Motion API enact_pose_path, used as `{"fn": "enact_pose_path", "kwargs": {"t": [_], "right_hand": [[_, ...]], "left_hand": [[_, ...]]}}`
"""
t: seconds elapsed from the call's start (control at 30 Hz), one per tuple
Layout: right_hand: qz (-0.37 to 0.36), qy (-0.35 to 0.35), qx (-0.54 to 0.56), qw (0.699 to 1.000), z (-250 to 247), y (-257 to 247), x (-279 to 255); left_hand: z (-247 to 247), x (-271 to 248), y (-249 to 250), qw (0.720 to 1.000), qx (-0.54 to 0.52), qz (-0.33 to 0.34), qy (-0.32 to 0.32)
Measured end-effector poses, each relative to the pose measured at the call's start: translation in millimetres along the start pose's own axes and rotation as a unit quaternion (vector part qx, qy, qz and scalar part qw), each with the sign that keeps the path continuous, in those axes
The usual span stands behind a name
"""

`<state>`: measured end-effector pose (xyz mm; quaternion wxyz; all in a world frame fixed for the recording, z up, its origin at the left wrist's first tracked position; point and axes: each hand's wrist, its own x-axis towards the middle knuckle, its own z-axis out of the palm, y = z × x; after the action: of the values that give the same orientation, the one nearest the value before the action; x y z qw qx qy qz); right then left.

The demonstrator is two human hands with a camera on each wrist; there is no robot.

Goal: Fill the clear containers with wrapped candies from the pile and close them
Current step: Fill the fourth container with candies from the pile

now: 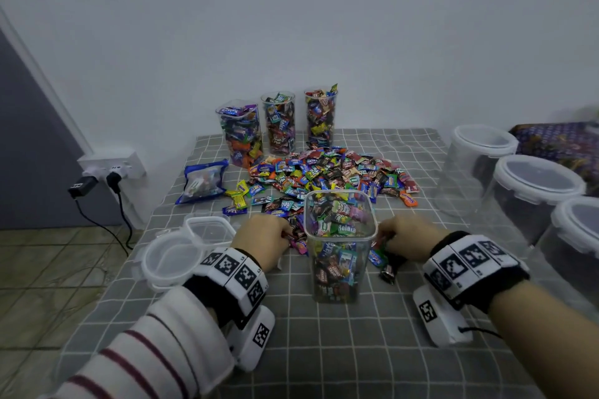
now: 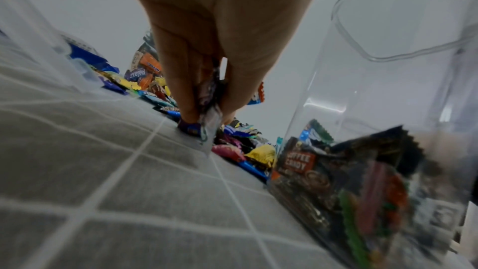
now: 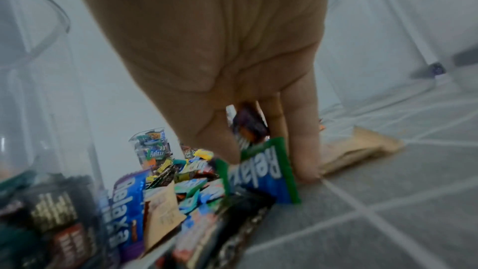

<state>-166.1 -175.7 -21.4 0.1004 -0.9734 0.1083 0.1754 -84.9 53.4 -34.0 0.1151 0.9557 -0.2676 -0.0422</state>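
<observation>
Nearest us, our left hand (image 1: 259,236) and right hand (image 1: 409,237) each pinch wrapped candies at the table's near edge of the pile (image 1: 327,172), either side of the square clear container (image 1: 340,246), which we judge about two-thirds full and still lidless. Three tall tumblers (image 1: 279,121) at the far side are full but uncovered, loose lids (image 1: 181,253) wait at left, and lidded tubs (image 1: 531,194) stand empty at right. Only the wrist views show the grips: left fingers (image 2: 186,93) clamp several wrappers, right fingers (image 3: 302,130) hold a green Relaxa candy (image 3: 266,173).
</observation>
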Motion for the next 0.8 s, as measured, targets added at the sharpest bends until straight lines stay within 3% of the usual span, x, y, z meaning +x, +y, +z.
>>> {"fn": "enact_pose_path", "kwargs": {"t": [0.2, 0.37, 0.63, 0.8], "right_hand": [[-0.036, -0.081, -0.073, 0.993, 5.6, -8.0, -7.1], [-0.050, -0.026, -0.133, 0.990, 14.9, -11.0, -7.8], [-0.033, -0.026, -0.144, 0.989, 8.8, -11.2, -5.5], [-0.003, 0.032, -0.071, 0.997, -1.9, -6.7, -9.5]], "left_hand": [[-5.9, -4.1, 4.0, 0.999, -0.035, 0.012, 0.012], [-14.2, -5.2, 4.9, 0.998, -0.060, 0.013, 0.020], [-30.5, -3.8, 2.9, 0.990, -0.135, -0.016, 0.025], [-41.9, -6.5, -0.1, 0.980, -0.193, -0.020, 0.046]]}}
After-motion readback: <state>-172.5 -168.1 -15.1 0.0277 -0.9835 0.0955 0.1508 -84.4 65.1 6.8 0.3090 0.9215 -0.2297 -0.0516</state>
